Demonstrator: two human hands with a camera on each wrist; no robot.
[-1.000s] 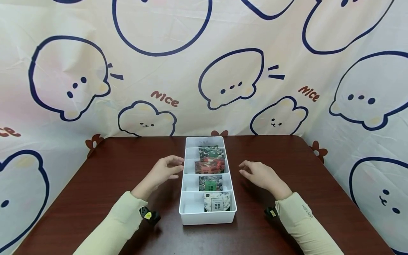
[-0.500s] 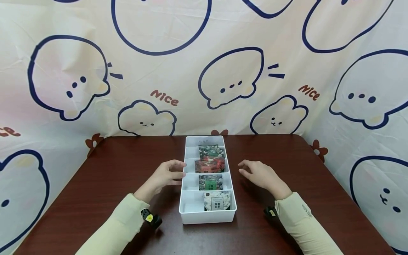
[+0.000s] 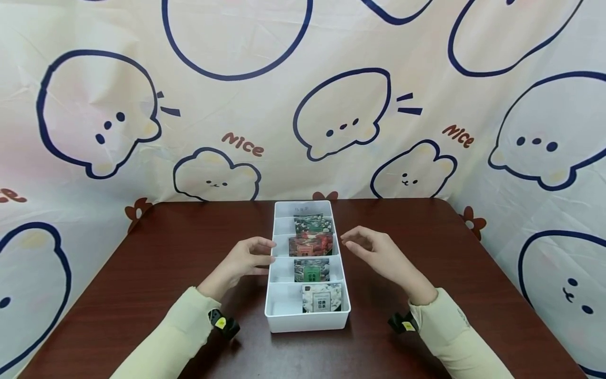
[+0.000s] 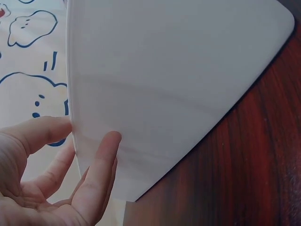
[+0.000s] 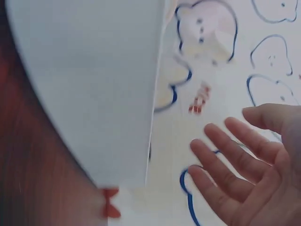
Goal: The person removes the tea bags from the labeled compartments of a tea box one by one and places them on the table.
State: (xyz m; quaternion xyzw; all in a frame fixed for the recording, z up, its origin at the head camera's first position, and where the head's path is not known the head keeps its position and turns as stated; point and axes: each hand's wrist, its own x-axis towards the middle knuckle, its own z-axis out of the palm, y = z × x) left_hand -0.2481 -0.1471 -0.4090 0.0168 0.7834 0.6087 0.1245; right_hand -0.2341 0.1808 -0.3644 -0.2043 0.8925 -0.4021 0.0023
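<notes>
A long white divided box stands lengthwise on the table, one short end facing me. Its front compartment has a white sachet; behind that come a dark sachet with a green label, a red sachet and green sachets. My left hand touches the box's left wall, fingertips at the rim and against the side, holding nothing. On the other side, my right hand hovers beside the right wall with loosely bent fingers and nothing in it; the right wrist view shows its fingers apart from the box.
The dark brown wooden table extends on both sides of the box. A cartoon-printed cloth hangs behind it and along both sides. The box's farthest compartment, at the table's back edge, shows faint handwriting on its end wall.
My left hand has come right and now touches the box's side. My right hand has lifted a little and moved left, closer to the box. The sachets have stayed in place.
</notes>
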